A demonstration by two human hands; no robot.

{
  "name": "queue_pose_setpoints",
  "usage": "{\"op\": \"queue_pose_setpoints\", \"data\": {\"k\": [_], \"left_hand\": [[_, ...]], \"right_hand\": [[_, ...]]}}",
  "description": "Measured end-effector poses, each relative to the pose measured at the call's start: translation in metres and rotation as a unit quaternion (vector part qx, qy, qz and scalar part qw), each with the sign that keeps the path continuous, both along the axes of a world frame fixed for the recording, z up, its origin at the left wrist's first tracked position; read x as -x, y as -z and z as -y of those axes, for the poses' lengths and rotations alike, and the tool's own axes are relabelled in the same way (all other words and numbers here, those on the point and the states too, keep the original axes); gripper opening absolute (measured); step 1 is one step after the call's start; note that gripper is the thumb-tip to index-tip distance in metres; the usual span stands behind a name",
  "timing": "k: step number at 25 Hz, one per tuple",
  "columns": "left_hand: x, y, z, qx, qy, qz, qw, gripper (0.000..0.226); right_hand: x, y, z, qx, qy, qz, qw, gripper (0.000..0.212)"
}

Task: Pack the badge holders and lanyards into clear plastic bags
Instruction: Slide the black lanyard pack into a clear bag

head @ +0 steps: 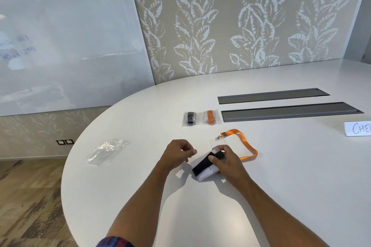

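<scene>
My right hand (224, 161) grips a white badge holder (207, 173) with a black lanyard (201, 163) folded across it, just above the white table (140, 186). My left hand (177, 153) hovers just left of it with fingers curled; whether they pinch anything I cannot tell. An orange lanyard (244, 142) with a metal clip lies loose behind my right hand. Farther back lie two packed clear bags, one with a black lanyard (190, 118) and one with an orange lanyard (210, 116). A small heap of empty clear bags (106, 151) sits at the left.
Two long grey cable trays (281, 104) are set into the table at the back right. A white paper sign with handwriting (358, 128) stands at the right edge. A glass whiteboard (66, 42) and a leaf-patterned wall rise behind the table; wooden floor lies to the left.
</scene>
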State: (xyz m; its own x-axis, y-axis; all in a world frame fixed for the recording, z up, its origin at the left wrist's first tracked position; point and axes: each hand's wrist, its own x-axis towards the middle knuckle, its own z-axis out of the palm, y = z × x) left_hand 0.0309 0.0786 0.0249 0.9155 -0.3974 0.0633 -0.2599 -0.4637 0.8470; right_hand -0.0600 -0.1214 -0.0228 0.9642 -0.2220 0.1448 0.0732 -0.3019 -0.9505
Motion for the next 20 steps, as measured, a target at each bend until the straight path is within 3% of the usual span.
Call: {"op": "queue_pose_setpoints", "data": {"k": [5, 9, 11, 15, 20], "left_hand": [[-0.012, -0.005, -0.049, -0.096, -0.186, 0.132, 0.969, 0.009], [-0.024, -0.003, -0.107, -0.286, -0.282, 0.122, 0.908, 0.065], [-0.025, 0.004, -0.135, -0.334, -0.325, 0.102, 0.879, 0.075], [-0.025, 0.024, -0.171, -0.364, -0.370, 0.061, 0.852, 0.072], [-0.023, 0.049, -0.184, -0.355, -0.404, 0.071, 0.840, 0.054]], "right_hand": [[0.001, 0.002, 0.000, -0.037, 0.006, 0.044, 0.998, 0.020], [0.000, 0.003, -0.002, -0.022, 0.013, 0.054, 0.998, 0.020], [-0.001, 0.003, -0.002, -0.021, 0.013, 0.050, 0.998, 0.020], [-0.001, 0.002, -0.002, -0.033, 0.012, 0.043, 0.998, 0.020], [-0.001, 0.003, 0.002, -0.026, 0.011, 0.040, 0.999, 0.021]]}}
